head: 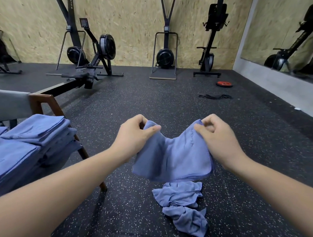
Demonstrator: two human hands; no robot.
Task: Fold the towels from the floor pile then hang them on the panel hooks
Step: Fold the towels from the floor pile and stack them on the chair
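A blue towel [174, 158] hangs in the air in front of me, sagging in the middle between its two top corners. My left hand [134, 133] pinches the left corner between thumb and fingers. My right hand [215, 136] pinches the right corner the same way. Below the held towel, crumpled blue towels [182, 206] lie in a small pile on the speckled black floor. A stack of folded blue towels [27, 142] rests on a chair at my left. No panel hooks are in view.
The chair [46, 104] has a grey back and brown wooden legs. Rowing machines [93, 63] and ski trainers [165, 56] stand along the chipboard wall. A red weight plate [224, 84] and a black band [215, 96] lie on the floor at the right, near a mirror [288, 37].
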